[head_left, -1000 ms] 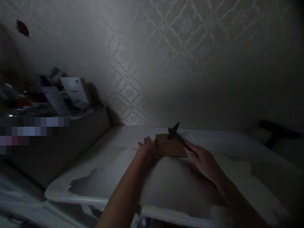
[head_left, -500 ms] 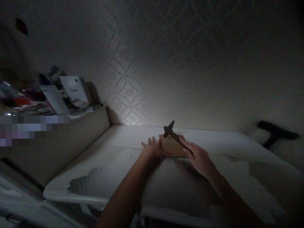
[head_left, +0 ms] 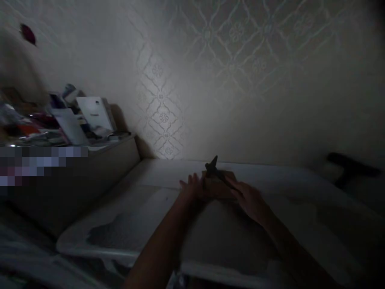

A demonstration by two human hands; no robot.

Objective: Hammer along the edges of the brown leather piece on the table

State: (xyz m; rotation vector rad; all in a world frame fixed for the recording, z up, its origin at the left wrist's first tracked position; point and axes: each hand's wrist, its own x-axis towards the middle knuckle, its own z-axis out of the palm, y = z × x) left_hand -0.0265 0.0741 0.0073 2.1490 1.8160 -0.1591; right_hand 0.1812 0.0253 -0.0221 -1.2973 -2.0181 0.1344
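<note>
A tan, wood-like block lies on the white table. Across its upper part runs a faint pale row, too dim to make out. My left hand rests against the block's left side, its fingers spread. In my right hand is a dark hammer, gripped by the handle. The hammer's head hangs over the block's upper left part; whether it touches cannot be told. Shadow hides much of the block's front and my left thumb.
To the left, a raised cabinet carries a white box and mixed clutter. A patterned wall stands behind the table. On the right is a dark T-shaped object. Worn grey patches mark the tabletop.
The hammer's head has shifted slightly left and down toward the block, and my right hand has moved a little with it. My left hand stays nearly in place. The table area looks darker.
</note>
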